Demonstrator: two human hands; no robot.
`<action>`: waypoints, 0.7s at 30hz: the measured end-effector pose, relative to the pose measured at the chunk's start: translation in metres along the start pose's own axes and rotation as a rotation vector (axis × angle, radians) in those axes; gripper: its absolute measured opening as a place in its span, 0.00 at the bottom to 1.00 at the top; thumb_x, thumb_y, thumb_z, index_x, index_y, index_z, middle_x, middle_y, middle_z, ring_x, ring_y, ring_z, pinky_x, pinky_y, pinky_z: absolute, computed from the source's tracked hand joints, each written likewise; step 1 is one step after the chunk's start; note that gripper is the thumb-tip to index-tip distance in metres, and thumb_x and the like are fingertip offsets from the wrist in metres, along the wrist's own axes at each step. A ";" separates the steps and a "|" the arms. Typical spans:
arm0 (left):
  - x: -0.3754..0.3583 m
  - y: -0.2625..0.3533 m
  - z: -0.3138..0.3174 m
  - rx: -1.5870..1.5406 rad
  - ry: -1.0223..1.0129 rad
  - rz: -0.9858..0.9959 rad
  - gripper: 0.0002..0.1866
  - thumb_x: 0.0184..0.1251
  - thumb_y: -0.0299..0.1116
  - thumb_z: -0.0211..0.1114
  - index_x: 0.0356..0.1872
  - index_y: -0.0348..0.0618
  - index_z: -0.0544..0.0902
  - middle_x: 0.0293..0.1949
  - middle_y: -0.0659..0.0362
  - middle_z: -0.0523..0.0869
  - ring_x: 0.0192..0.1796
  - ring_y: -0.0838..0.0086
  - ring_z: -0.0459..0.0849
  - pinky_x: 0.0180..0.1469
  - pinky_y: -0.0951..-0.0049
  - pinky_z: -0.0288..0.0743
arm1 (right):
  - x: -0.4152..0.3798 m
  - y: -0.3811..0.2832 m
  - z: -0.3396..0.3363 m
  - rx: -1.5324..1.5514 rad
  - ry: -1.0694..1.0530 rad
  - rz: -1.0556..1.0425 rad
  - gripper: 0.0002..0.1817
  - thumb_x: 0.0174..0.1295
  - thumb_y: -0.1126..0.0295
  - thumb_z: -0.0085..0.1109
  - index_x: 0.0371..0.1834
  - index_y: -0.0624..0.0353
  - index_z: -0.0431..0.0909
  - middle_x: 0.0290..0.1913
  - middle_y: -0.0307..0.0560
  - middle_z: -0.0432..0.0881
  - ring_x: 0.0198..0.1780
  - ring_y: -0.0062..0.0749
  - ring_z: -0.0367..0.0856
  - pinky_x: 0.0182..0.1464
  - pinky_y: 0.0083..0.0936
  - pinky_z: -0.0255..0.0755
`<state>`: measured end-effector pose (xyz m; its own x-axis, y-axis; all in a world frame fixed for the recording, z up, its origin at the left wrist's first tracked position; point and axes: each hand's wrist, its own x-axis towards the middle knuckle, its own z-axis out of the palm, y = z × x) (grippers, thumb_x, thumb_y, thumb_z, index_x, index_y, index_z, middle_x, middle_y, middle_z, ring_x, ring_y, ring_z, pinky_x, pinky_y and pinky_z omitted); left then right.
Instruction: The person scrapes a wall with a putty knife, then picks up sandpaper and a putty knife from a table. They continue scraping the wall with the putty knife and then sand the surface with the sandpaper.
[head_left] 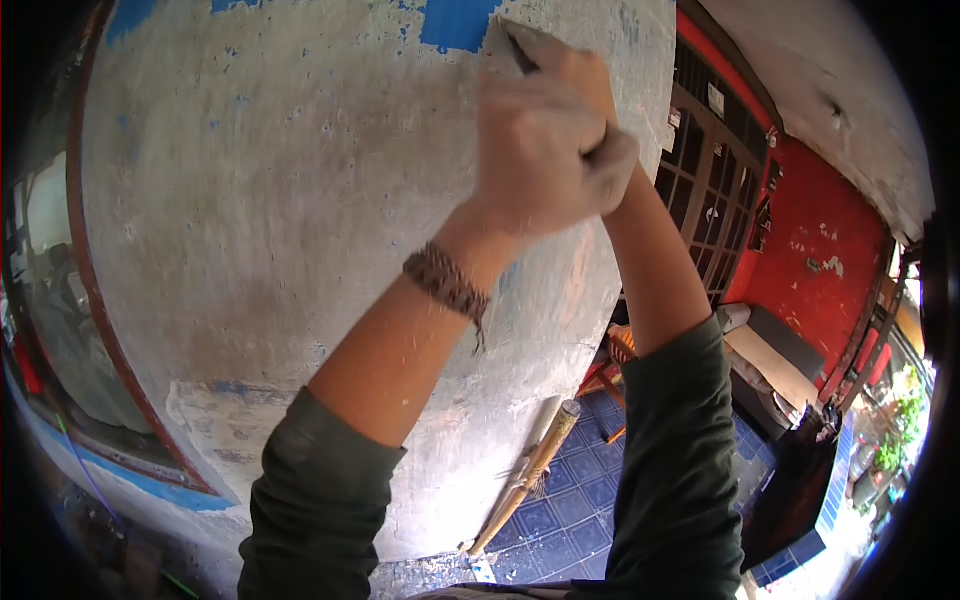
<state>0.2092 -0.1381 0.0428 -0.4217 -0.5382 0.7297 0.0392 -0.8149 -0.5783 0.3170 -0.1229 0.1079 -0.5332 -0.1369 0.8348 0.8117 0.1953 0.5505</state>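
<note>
Dark flat-bladed scraper (520, 52): raised at grey scuffed wall (300, 200), tip just beside bright-blue paint patch (458, 25).
Right hand (588, 78): curled around scraper, partly hidden.
Left hand (545, 155): clenched into a fist in front of right hand; contents cannot be told.
Brown braided bracelet (447, 283): worn just below left hand.

The blade (521, 40) is narrow, dark-sided and dusty, held slanted with its tip far and left, just beside a blue paint patch (455, 24). The wall (260, 230) is grey, scuffed and mostly bare, with blue flecks scattered.
</note>
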 end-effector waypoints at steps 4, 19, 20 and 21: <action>-0.003 -0.001 0.004 -0.034 0.008 0.043 0.19 0.42 0.22 0.68 0.06 0.39 0.64 0.10 0.57 0.67 0.12 0.71 0.65 0.16 0.73 0.57 | 0.000 -0.002 -0.004 -0.006 0.098 -0.056 0.15 0.51 0.68 0.58 0.42 0.62 0.79 0.34 0.53 0.84 0.38 0.53 0.82 0.39 0.40 0.77; 0.027 -0.027 0.027 0.015 0.069 -0.039 0.17 0.37 0.24 0.66 0.03 0.46 0.67 0.07 0.58 0.68 0.12 0.66 0.69 0.16 0.70 0.64 | 0.034 0.015 -0.016 -0.133 -0.170 0.085 0.18 0.53 0.68 0.57 0.48 0.59 0.79 0.46 0.56 0.83 0.44 0.54 0.82 0.44 0.41 0.78; 0.022 -0.024 0.025 0.012 0.067 -0.043 0.17 0.37 0.24 0.66 0.03 0.46 0.67 0.07 0.58 0.68 0.12 0.66 0.69 0.16 0.70 0.64 | 0.032 0.015 -0.017 -0.149 -0.225 0.109 0.18 0.54 0.69 0.57 0.49 0.59 0.79 0.47 0.56 0.83 0.45 0.54 0.82 0.45 0.41 0.78; 0.012 -0.019 0.020 0.038 0.041 0.013 0.17 0.41 0.24 0.66 0.05 0.44 0.66 0.09 0.58 0.67 0.12 0.69 0.67 0.17 0.72 0.61 | 0.026 0.017 -0.013 -0.149 -0.238 0.109 0.18 0.54 0.69 0.57 0.50 0.59 0.78 0.48 0.56 0.83 0.46 0.54 0.82 0.46 0.40 0.78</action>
<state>0.2216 -0.1330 0.0696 -0.4573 -0.5399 0.7067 0.0792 -0.8162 -0.5723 0.3201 -0.1362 0.1383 -0.4679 0.1118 0.8767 0.8837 0.0494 0.4654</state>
